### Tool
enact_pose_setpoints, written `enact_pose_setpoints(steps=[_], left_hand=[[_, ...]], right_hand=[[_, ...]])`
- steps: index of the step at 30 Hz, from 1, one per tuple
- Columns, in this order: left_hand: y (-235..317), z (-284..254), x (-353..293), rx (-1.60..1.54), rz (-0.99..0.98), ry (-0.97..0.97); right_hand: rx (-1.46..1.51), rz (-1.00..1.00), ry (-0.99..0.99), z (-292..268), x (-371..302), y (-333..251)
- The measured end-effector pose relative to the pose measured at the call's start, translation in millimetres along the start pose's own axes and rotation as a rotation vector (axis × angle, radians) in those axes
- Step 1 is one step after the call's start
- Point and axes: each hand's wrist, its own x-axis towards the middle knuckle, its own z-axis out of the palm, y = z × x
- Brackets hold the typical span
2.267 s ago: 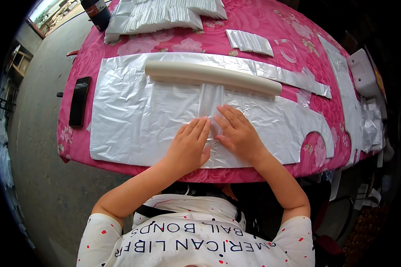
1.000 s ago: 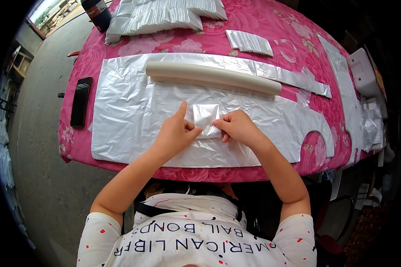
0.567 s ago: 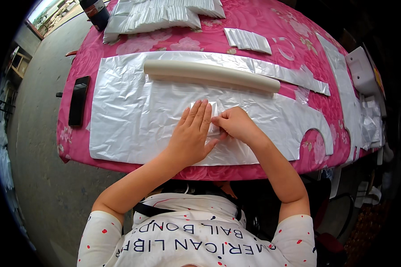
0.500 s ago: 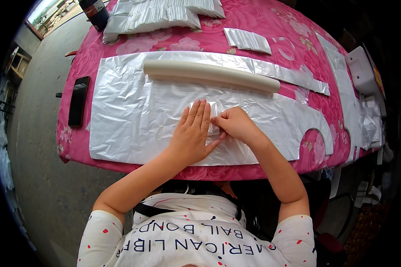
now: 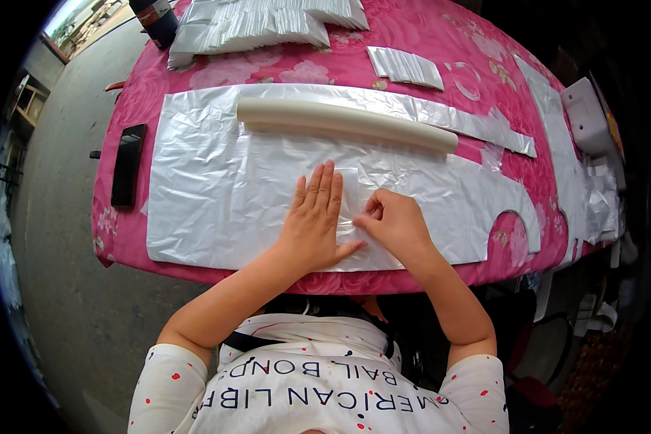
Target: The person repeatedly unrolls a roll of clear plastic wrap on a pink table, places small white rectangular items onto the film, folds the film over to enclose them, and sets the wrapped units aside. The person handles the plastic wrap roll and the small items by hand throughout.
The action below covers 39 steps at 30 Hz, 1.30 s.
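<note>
Over a tabletop (image 5: 419,25) covered with pink floral cloth, I am pressing my left hand (image 5: 313,224) down flat, fingers straight and thumb spread wide, gripping nothing. It is partly covering a small folded packet of translucent silvery-white plastic film (image 5: 349,189). My right hand (image 5: 398,220) is curling at the packet's right side, thumb and forefinger close together; whether they are pinching the film, I cannot tell. The packet is lying on a broad, wrinkled, silvery-white plastic sheet (image 5: 202,181), on the near side of a long, pale beige, cylindrical tube (image 5: 347,124) and apart from it.

Beyond the tube, a short overlapping row of flat, silvery-white folded packets (image 5: 405,68) is resting on the cloth, and a far larger heap of silvery-white folded pieces (image 5: 260,29) is filling the far left, near a dark bottle (image 5: 155,23). Both groups are looking finished, by my judgement. The packet under my hands is lying apart from them and appears to be needing more flattening or creasing. How much is remaining is unclear: the broad sheet may be serving only as a work surface.
</note>
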Motion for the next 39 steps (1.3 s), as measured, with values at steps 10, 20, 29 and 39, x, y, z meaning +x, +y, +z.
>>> enact_pose_setpoints(steps=[10,20,29,39], left_hand=[[-16.3,-43.4,-60.0,-0.820,-0.186,-0.058],[-8.7,-51.9,-163.3,-1.383,-1.036,-0.265],[-5.6,-58.7,-147.5,-1.221,-0.949,-0.238],[3.1,-89.2,-94.2,-0.754,-0.475,-0.236]], right_hand=[[-0.239,-0.741,0.250,20.8,21.5,-20.7],[-0.101,-0.659,-0.131,114.0,-14.7,-43.3],[-0.149,-0.848,-0.458,100.3,-36.5,-68.1],[-0.066,-0.837,-0.383,10.3,8.1,-54.1]])
